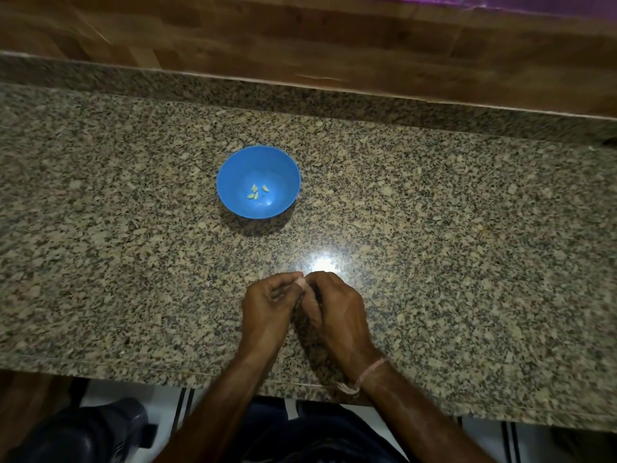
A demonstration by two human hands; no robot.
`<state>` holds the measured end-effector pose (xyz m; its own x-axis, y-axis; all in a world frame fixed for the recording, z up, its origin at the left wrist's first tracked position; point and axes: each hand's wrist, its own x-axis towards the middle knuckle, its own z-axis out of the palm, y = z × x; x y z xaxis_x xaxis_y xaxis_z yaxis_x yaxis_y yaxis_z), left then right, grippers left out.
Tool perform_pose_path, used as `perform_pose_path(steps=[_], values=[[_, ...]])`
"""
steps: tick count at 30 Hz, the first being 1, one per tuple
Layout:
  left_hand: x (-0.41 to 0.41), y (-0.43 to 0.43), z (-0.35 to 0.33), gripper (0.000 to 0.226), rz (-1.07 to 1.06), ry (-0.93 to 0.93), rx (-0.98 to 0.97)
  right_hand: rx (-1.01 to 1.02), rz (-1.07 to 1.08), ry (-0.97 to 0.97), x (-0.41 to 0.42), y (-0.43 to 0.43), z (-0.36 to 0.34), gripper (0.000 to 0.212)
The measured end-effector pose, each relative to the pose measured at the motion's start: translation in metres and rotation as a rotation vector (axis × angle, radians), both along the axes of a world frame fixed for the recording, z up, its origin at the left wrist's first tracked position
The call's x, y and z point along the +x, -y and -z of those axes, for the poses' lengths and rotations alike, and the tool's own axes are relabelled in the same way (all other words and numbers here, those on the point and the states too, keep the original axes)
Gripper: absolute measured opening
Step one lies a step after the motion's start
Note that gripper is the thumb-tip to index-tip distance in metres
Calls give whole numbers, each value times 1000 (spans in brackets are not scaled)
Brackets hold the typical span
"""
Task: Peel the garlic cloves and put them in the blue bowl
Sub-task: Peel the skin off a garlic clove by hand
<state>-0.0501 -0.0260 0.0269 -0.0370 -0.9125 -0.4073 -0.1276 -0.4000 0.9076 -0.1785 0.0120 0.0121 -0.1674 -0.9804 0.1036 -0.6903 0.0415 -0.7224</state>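
Blue bowl (233, 168): stood at centre frame on the speckled surface (434, 228) and held a few peeled cloves (255, 192). Left hand (267, 305) and right hand (334, 309): lower centre, fingers curled, together pinching a mostly hidden garlic clove (301, 281). Step judged: peeling. Next: strip the skin, then reach up-frame to the bowl.

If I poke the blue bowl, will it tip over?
Probably not: the bowl sits wide and low. It looks like thin plastic holding only a few cloves, so likely light, and it may slide on the shiny counter.
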Motion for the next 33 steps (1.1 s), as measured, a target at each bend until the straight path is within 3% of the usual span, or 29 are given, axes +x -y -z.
perform_pose_path(steps=[11,17,21,22,24,26,28,31,33], values=[[-1,6,9,14,-17,-56,107,65,23,129,-1,12,4,22],[9,19,10,19,-51,-216,284,138,111,672,1,15,3,9],[12,20,12,19,-27,-248,315,210,161,782,-2,19,15,8],[14,22,14,17,-24,-189,263,221,186,797,-3,19,17,9],[22,28,22,15,58,108,25,237,222,783,-7,16,24,8],[31,33,30,17,176,433,-266,248,217,694,-11,9,32,7],[36,40,40,19,309,622,-468,278,213,590,-13,2,36,7],[37,45,48,32,403,734,-508,302,150,417,-8,-8,35,12],[39,37,49,48,370,718,-466,263,18,183,-5,-11,35,18]])
